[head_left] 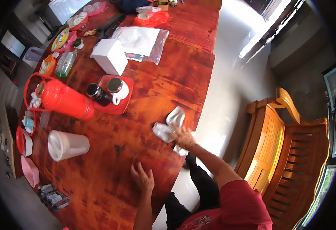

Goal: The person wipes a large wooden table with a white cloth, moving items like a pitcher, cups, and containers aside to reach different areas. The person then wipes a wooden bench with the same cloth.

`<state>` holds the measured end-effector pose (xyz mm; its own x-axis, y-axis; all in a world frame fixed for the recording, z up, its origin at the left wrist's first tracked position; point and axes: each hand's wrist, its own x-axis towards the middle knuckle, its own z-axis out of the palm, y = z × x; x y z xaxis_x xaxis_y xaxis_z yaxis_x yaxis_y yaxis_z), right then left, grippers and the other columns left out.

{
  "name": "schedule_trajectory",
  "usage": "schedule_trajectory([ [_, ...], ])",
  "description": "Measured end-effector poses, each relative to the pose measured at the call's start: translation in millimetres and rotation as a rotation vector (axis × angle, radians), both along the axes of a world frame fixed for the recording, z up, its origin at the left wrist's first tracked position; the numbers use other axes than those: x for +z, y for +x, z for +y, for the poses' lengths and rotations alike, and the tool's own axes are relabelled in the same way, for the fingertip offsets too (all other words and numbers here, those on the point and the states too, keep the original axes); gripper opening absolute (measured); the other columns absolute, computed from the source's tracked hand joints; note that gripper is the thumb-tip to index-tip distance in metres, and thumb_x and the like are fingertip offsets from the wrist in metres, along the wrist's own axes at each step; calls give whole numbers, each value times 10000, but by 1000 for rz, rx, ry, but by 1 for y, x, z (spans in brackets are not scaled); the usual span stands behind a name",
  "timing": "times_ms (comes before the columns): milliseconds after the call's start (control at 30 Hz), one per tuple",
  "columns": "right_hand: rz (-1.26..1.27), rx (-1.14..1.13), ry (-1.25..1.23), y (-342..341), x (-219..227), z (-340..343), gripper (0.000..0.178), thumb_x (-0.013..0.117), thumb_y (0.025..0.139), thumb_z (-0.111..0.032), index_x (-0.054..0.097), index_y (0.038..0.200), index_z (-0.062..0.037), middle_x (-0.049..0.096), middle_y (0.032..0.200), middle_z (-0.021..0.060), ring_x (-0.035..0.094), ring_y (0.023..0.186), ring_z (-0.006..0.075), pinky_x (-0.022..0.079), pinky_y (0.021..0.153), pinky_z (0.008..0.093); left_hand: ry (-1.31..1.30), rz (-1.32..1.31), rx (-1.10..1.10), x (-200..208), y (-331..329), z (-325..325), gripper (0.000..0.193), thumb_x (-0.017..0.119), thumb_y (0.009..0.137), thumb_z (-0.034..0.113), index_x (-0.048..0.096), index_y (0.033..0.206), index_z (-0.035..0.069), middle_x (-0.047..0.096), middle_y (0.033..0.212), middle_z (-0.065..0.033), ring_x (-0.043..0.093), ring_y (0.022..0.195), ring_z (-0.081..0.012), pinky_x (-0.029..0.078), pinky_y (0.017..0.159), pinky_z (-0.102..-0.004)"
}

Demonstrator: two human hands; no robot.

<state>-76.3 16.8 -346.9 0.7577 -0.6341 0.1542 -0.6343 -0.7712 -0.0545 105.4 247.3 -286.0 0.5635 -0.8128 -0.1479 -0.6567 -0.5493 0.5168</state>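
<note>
A crumpled white cloth [164, 131] lies on the reddish-brown wooden table [145, 126] close to its right edge. My right hand [183, 138] is on top of it, fingers bunched into the fabric, with folds sticking out on several sides. The hand and cloth look slightly blurred. Farther left and nearer to me, my left hand [143, 179] is over the tabletop, fingers spread and nothing in them. Left of that hand stands a translucent plastic pitcher [76, 147] with a white lid.
A red thermos flask [66, 100] stands at the left, beside a red tray [126, 105] holding a white mug [118, 92] and a dark lidded cup [98, 94]. Behind are a white box [112, 57] and plastic-wrapped sheets [141, 40]. A wooden bench [286, 145] stands right of the table.
</note>
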Motion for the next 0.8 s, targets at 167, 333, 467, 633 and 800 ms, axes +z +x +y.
schedule_trajectory([
  [167,-82,-502,60,-80,3,-130,389,540,846,-162,590,1221,-255,486,1298,144,534,988,378,477,783,485,-3,-68,-49,-1,-38,-128,795,671,828,303,248,1477,125,164,1488,-295,196,1363,-472,226,1090,-570],
  [333,-272,-660,-23,-87,26,-205,438,602,800,-147,566,1232,-205,512,1222,141,542,945,355,469,731,457,218,-1,108,-24,-59,-214,858,487,882,590,108,1521,161,38,1530,-293,81,1406,-477,128,1088,-641],
  [467,-94,149,40,-32,29,-131,447,606,805,-178,546,1244,-240,483,1282,118,520,988,306,466,699,433,479,79,169,-32,-74,-238,1026,374,829,758,-91,1515,153,-187,1522,-284,-174,1406,-465,-16,1085,-653],
  [633,87,338,169,-34,22,-140,354,643,803,-286,631,1153,-337,341,1480,35,449,1180,311,453,781,419,630,27,120,-23,-72,-242,1010,342,861,737,-114,1504,105,-185,1512,-306,-151,1407,-473,-11,1097,-635],
  [800,-40,-132,35,-90,-7,-246,473,576,824,-164,557,1279,-293,388,1451,106,508,1047,333,468,768,435,614,59,127,-15,-81,-253,1008,347,866,726,-116,1500,95,-188,1508,-313,-139,1405,-483,-4,1101,-628],
])
